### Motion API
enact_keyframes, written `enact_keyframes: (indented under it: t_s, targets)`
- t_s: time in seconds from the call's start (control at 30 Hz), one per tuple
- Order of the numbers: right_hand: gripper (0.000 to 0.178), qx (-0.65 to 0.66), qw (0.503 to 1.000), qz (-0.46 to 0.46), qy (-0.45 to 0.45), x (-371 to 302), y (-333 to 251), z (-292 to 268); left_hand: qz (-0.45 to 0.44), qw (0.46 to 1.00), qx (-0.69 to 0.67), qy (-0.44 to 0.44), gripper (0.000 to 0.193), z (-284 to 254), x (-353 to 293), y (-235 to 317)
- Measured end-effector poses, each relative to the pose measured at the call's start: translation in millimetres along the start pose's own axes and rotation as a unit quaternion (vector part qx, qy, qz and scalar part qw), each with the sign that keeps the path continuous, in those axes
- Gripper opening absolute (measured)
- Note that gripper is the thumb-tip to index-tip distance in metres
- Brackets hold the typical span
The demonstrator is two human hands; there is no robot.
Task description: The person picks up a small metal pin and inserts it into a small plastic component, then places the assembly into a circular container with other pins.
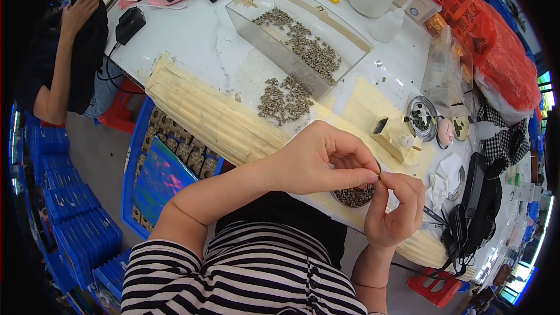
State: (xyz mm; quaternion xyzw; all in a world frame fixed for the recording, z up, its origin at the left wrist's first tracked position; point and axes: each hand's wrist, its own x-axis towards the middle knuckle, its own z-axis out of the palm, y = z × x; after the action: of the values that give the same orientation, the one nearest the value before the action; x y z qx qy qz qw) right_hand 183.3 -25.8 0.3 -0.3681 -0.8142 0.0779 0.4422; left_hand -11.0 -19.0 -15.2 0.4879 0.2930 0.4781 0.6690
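Observation:
My left hand (321, 160) reaches across to the right, thumb and forefinger pinched together. Its fingertips meet those of my right hand (398, 209), which is also closed in a pinch. A tiny dark piece shows where the fingertips meet, too small to name. Just below them is a round dish (352, 204) full of small brownish metal parts, partly covered by my left hand. Beyond my hands, a loose heap of small metal parts (284, 102) lies on the white table (204, 41). Behind that heap stands a clear plastic box (274, 58) holding more such parts.
Cream tape (204, 114) covers the table's near edge. To the right are a tape-wrapped block (396, 140), a round metal tin (421, 118), tweezers (434, 216) and a red bag (490, 52). A blue crate (131, 198) sits below left; another person's arm (61, 64) is far left.

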Motion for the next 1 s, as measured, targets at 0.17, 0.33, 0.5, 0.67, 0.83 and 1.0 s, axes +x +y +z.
enact_keyframes:
  t_s: [0.17, 0.33, 0.5, 0.67, 0.83, 1.0]
  targets:
    - [0.028, 0.006, 1.0, -0.008, 0.009, 0.2, 2.4, 2.2, 0.005, 0.999, 0.002, 0.037, 0.014, 0.2, -1.2, 1.9]
    - [0.029, 0.01, 1.0, -0.002, 0.018, -1.6, 3.3, 1.4, 0.003, 0.999, 0.03, 0.014, 0.014, 1.1, 0.0, 3.0]
    - [0.027, 0.015, 0.999, 0.003, 0.033, 0.9, 2.7, 2.2, 0.013, 0.998, 0.04, 0.037, 0.014, 3.2, -2.1, 3.3]
    - [0.026, 0.019, 0.999, 0.017, 0.03, 2.6, 4.3, 0.8, 0.032, 0.991, 0.121, 0.039, 0.014, 3.0, -0.7, 4.8]
    - [0.026, 0.019, 0.999, 0.016, 0.036, 2.1, 4.3, 1.7, 0.077, 0.982, 0.165, 0.044, 0.013, 3.7, -0.3, 3.0]
    - [0.024, 0.022, 0.999, 0.019, 0.034, 1.7, 3.8, 1.8, 0.097, 0.978, 0.177, 0.054, 0.012, 6.1, -1.1, 3.0]
